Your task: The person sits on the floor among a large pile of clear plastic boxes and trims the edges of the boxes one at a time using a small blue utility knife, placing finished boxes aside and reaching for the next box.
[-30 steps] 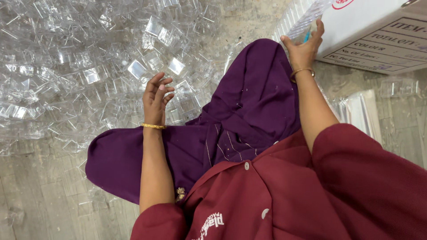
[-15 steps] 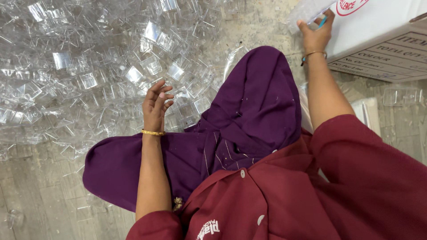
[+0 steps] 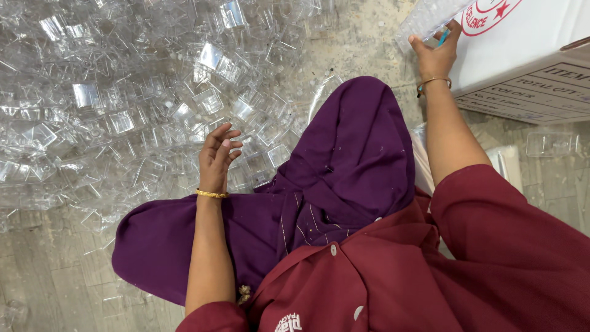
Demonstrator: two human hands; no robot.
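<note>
While a seated person reaches two ways at once, a heap of clear plastic pieces (image 3: 123, 104) covers the floor ahead.

Largest in view, that heap spreads across the upper left of the grey floor (image 3: 55, 270), made of small see-through box-like mouldings lying jumbled at all angles. At the upper right stands a white cardboard box (image 3: 522, 55) with a clear plastic bag (image 3: 427, 18) against its near corner. Purple cloth (image 3: 350, 166) drapes the person's legs between heap and box, below it a maroon shirt (image 3: 393, 276). The left hand (image 3: 218, 157), a gold bangle (image 3: 212, 194) at its wrist, hovers at the heap's near edge with fingers loosely curled and nothing in its grasp. The right hand (image 3: 435, 56) presses against the box's corner, pinching a small teal object (image 3: 444, 37) too hidden to identify.
</note>
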